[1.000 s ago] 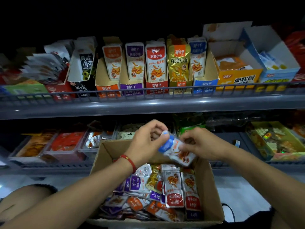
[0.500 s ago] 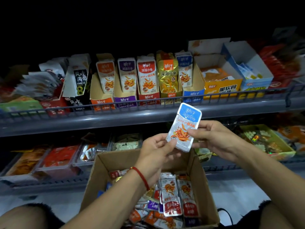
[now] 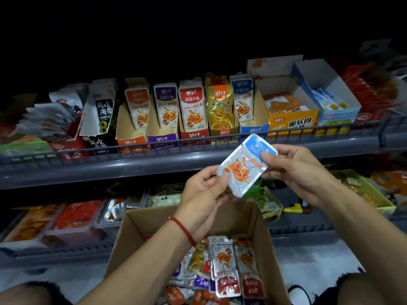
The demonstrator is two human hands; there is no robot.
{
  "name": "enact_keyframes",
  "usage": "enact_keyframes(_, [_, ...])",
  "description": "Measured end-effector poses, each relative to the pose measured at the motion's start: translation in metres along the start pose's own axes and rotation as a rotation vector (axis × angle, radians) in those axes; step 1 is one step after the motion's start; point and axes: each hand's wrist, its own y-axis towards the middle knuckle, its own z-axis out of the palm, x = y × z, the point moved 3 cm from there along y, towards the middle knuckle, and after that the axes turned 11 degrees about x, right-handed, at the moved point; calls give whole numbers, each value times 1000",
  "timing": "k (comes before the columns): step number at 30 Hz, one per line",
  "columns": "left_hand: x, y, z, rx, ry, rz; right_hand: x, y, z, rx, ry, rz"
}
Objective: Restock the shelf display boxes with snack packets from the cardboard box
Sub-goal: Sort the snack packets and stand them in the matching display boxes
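Observation:
A blue-topped silver snack packet (image 3: 244,164) is held tilted in front of the upper shelf rail. My left hand (image 3: 207,194) pinches its lower left corner. My right hand (image 3: 295,170) pinches its upper right, blue end. Below them stands the open cardboard box (image 3: 259,219) with several mixed packets (image 3: 224,271) inside. On the upper shelf stands a row of display boxes: orange (image 3: 132,143), purple (image 3: 163,139), red (image 3: 193,136), gold (image 3: 222,133) and blue (image 3: 253,129), each with upright packets.
A grey wire rail (image 3: 154,148) runs along the upper shelf front. Right of the row sit a yellow display box (image 3: 293,122) and a pale blue box (image 3: 339,118). Seaweed packets (image 3: 101,113) stand at the left. The lower shelf holds trays (image 3: 74,219) of red and orange snacks.
Both hands lifted the blue-topped packet out of the cardboard box up to the level of the upper shelf rail. The packet has tilted and the view has drawn closer to the shelf.

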Motion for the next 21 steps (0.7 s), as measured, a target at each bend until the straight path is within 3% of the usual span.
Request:
enact_keyframes(4, [4,12,20,31,-123,-89,11,6,-13,-49,-74,-12])
enact_keyframes(7, [-2,23,29,-10,-57,-58,33,13,-23,-74,-178,-67])
enact_keyframes(11, [-30,42,28,-74,607,139,93,34,-42,-202,-461,-286])
enact_keyframes(14, [-49,53,41,-4,939,284,134,58,-46,-266,-678,-443])
enact_keyframes(17, [-57,69,58,52,1323,446,153,87,-47,-263,-917,-481])
enact_keyframes(21, [-49,91,66,114,1668,468,158,124,-43,-239,-1220,-439])
